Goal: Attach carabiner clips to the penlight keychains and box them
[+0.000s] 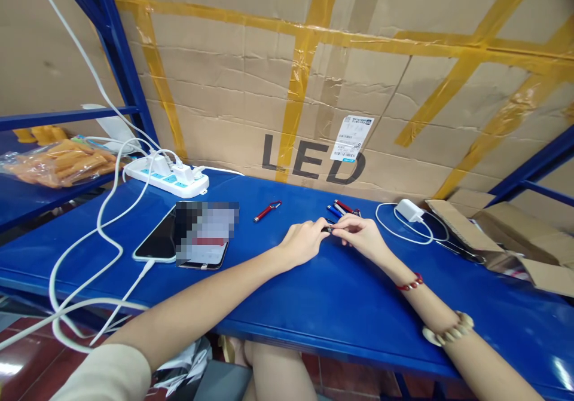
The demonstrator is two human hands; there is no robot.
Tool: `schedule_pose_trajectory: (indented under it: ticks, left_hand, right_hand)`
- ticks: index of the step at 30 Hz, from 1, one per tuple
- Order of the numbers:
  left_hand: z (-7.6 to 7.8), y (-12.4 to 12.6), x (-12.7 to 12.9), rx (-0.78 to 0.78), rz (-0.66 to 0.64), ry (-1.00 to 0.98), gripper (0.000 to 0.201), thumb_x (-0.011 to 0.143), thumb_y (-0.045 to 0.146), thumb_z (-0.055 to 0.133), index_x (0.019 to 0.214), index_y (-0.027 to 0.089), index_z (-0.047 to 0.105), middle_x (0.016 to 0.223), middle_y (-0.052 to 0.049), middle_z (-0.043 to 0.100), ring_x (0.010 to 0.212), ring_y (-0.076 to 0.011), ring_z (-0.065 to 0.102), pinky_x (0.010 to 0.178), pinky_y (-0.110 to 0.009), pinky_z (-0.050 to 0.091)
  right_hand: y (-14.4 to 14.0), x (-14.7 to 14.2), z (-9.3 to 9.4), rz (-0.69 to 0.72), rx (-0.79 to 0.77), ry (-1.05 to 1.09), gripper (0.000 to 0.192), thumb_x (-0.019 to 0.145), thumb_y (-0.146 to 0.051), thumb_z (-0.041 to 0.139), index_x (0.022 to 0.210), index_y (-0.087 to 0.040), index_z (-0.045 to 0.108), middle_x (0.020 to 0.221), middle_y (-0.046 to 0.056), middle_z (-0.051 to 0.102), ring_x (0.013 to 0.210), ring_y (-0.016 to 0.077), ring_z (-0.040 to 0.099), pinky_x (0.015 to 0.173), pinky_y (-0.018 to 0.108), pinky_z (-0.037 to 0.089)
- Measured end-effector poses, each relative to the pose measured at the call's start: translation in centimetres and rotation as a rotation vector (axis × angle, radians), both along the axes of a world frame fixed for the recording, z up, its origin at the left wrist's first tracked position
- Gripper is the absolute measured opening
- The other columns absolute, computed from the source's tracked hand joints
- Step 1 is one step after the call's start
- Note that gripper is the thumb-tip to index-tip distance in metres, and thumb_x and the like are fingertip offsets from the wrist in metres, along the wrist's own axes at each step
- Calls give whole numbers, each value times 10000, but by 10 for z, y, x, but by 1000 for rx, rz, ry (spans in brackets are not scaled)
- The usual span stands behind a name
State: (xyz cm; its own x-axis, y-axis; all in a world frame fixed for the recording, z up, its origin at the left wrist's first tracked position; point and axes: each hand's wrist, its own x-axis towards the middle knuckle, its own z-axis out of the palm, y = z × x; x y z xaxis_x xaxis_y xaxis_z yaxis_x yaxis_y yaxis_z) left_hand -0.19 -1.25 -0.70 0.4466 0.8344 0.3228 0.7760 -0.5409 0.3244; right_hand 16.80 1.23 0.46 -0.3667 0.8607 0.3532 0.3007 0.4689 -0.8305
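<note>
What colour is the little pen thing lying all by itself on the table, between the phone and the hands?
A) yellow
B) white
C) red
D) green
C: the lone pen on the blue table is red with a small clip loop, lying apart from the left hand and the right hand.

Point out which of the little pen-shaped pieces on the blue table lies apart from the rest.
The red one, lying alone between the phones and the hands. The others sit bunched in a red-and-blue cluster just beyond the right hand.
</note>
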Motion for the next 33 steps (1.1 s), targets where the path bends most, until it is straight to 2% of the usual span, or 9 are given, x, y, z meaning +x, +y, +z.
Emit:
schedule_pose_trajectory:
  ticks: [5,8,14,19,22,27,33]
  left_hand:
    - [2,0,1,-19,3,-13,166,880,310,314,975,191,378,946,-49,584,878,-190,564,702,-283,435]
    - [3,0,2,-2,15,-12,162,879,309,323,966,187,384,936,-46,586,869,-188,565,687,-274,432]
    - [3,1,2,75,42,6,169,875,292,349,986,179,408,909,-35,584,853,-171,545,745,-284,392]
    - [-1,3,1,136,6,65,146,871,271,365,939,194,469,920,-13,560,865,-179,485,743,-310,346]
    - [-3,5,0,136,-13,83,137,852,278,412,922,203,501,921,-12,537,878,-180,453,733,-302,333]
    - [-5,5,1,126,-5,85,146,842,294,431,919,215,526,906,-9,515,878,-177,431,724,-296,322]
    - [-3,4,0,102,-3,100,169,842,311,426,927,221,543,902,-11,504,883,-175,423,729,-297,313]
  right_hand:
    - [-1,-1,0,-17,-22,-86,245,662,-384,610,643,-140,588,707,33,541,411,71,494,355,197,383]
    - [-2,0,0,-44,21,-177,276,714,-422,542,693,-148,565,746,43,565,418,78,502,378,202,389]
    - [2,12,3,-185,294,-453,281,796,-440,427,789,-188,552,772,25,606,463,93,530,524,229,422]
    - [3,18,9,-104,527,-772,242,819,-401,417,785,-224,579,863,8,607,669,126,583,512,199,375]
    - [1,15,12,-61,588,-895,245,836,-372,400,771,-220,580,834,2,607,713,133,586,470,190,337]
    - [-3,12,13,-23,591,-884,234,847,-334,389,791,-217,583,842,7,600,726,133,581,510,194,367]
    - [-7,12,14,28,494,-771,173,815,-330,449,833,-242,597,855,3,603,779,147,573,604,219,417]
